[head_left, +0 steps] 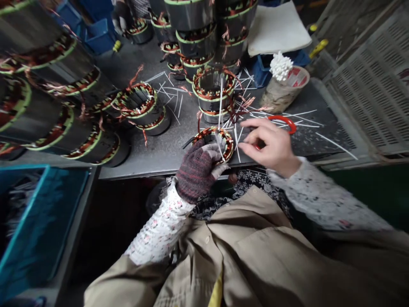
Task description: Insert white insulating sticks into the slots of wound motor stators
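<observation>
My left hand (198, 170), in a dark striped glove with pale fingertips, is closed on the near rim of a small wound motor stator (228, 143) at the bench's front edge. Copper-coloured windings and a yellow-green rim show on it. A thin white strip (220, 102) rises from the stator beside my gloved fingers. To the right, my bare right hand (270, 145) is curled around red-handled scissors (289, 123); one loop sticks out behind the knuckles, and the blades are hidden. Its thumb and index tips are apart, close to loose white strips (237, 143).
Stacked stators (196, 44) stand at the back, with more (60, 102) at left. A stator pair (140, 106) is nearer. White strips litter the bench (182, 145). A tub (284, 91) holds a white bundle. Another person's gloved hand (120, 19) touches a stator at the back.
</observation>
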Available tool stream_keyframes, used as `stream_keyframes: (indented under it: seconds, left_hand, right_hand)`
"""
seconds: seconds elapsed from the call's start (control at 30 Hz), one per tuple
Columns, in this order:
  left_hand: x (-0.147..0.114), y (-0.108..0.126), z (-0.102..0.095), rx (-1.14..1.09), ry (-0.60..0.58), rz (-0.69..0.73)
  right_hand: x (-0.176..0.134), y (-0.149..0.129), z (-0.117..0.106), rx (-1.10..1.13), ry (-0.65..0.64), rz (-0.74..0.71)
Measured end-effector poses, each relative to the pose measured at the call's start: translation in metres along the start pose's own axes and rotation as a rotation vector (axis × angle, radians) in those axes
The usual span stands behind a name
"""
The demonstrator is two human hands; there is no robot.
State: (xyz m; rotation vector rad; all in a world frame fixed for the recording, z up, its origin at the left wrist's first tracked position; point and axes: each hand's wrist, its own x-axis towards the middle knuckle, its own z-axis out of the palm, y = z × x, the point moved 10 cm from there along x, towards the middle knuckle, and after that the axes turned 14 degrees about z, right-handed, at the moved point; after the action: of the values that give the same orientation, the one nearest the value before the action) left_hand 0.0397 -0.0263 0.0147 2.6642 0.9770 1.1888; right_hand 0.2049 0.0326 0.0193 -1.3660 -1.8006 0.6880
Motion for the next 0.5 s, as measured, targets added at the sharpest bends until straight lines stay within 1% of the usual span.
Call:
stream_keyframes:
  seconds: [0.03, 0.1, 0.17, 0.23, 0.3, 0.4, 0.5]
  left_hand:
    - [0.001, 0.002, 0.001, 0.033, -0.026, 0.008]
    - [0.003, 0.007, 0.007, 0.176, -0.111, 0.024]
    - [0.006, 0.009, 0.017, 0.322, -0.221, 0.043]
    - [0.007, 0.009, 0.025, 0.402, -0.316, 0.061]
    - [0.008, 0.008, 0.026, 0.430, -0.358, 0.074]
    - [0.005, 0.006, 0.018, 0.388, -0.360, 0.120]
    - [-0.002, 0.004, 0.012, 0.295, -0.374, 0.168]
  right_hand:
    - [0.003, 0.019, -0.009, -0.204, -0.025, 0.015]
    - [0.010, 0.063, -0.017, -0.543, -0.135, 0.068]
    - [0.018, 0.094, -0.018, -0.750, -0.220, 0.092]
    - [0.023, 0.108, -0.015, -0.848, -0.249, 0.100]
    - [0.026, 0.106, -0.012, -0.905, -0.237, 0.102]
    - [0.019, 0.089, -0.011, -0.944, -0.196, 0.073]
    - [0.005, 0.063, -0.004, -0.803, -0.189, 0.011]
